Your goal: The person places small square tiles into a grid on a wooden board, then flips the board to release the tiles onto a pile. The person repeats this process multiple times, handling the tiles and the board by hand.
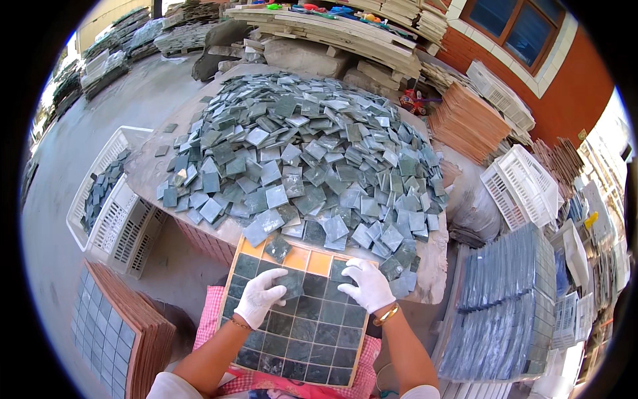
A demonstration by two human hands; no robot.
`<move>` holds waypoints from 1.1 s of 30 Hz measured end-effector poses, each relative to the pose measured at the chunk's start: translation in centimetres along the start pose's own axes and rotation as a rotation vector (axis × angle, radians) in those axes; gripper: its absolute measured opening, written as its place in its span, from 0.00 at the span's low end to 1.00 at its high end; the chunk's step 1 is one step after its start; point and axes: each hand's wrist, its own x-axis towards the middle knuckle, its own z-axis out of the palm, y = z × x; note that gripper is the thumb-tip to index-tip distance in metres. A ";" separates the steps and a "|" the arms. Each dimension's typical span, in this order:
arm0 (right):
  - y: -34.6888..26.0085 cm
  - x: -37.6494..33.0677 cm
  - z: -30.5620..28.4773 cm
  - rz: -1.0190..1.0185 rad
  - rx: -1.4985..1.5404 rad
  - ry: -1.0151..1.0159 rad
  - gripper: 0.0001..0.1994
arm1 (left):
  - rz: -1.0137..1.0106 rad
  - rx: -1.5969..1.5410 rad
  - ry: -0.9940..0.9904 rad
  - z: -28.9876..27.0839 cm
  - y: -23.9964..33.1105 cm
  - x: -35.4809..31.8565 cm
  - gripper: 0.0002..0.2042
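Green tile (292, 284) is pinched in the left grip (262, 297); the right grip (368, 284), half-open, touches the tray (319, 263).

Open gap over tray (320, 264) between left hand (261, 297) and right hand (369, 286); tile heap (312, 149) blocks way beyond.

A head-worn fisheye looks down on the nearby tile frame (319, 264).

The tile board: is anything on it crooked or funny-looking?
Yes, one loose green tile near the top edge of the board, left of centre. It sits turned across the slots, while most tiles below line up in neat rows.
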 end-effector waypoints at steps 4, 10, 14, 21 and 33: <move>-0.2 0.1 0.5 0.028 0.005 0.150 0.15 | 0.085 0.005 -0.030 -0.2 -0.5 0.7 0.20; -1.2 1.0 0.2 0.147 -0.148 0.046 0.15 | 0.126 -0.015 -0.061 1.0 0.3 1.6 0.20; -3.4 2.5 0.2 0.023 0.126 0.106 0.15 | 0.129 0.047 -0.055 1.5 0.9 1.3 0.21; -4.5 3.9 1.4 0.402 0.715 -0.014 0.16 | 0.235 0.034 -0.002 1.1 -0.4 1.6 0.23; -0.7 7.4 1.6 0.059 0.153 0.062 0.08 | 0.468 0.532 0.297 -4.8 -1.2 -4.4 0.13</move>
